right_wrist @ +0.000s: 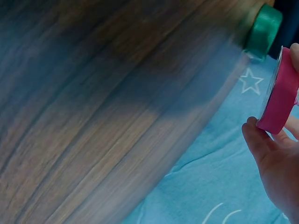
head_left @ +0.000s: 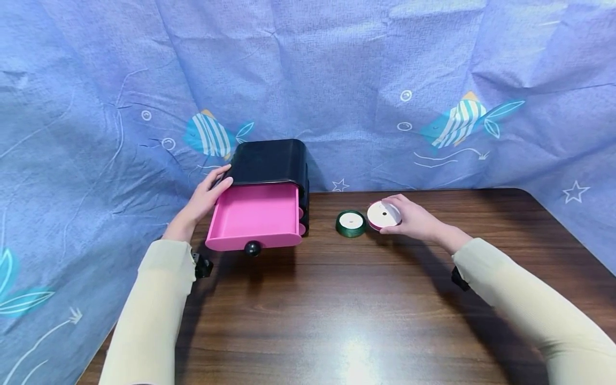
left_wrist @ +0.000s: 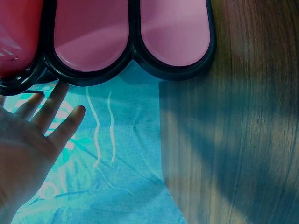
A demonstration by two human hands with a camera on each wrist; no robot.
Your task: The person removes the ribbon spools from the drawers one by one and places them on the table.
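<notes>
A black drawer cabinet (head_left: 269, 160) stands at the left of the table with its pink top drawer (head_left: 255, 211) pulled out. My left hand (head_left: 204, 198) rests on the cabinet's left upper side, thumb at the front corner. In the left wrist view, that hand's extended fingers (left_wrist: 56, 105) touch the black casing. At the table's back, my right hand (head_left: 409, 216) grips a pink ribbon spool (head_left: 384, 215) by its rim. The right wrist view shows the pink band edge-on, off the table, between thumb and fingers. A green ribbon spool (head_left: 351, 223) lies flat just left of it.
A dark wooden table (head_left: 308, 310) extends toward me and to the right. Behind it hangs a blue cloth (head_left: 346, 96) printed with fish and stars. The drawer's black knob (head_left: 252, 248) juts forward over the table. Two lower pink drawers sit beneath the open one.
</notes>
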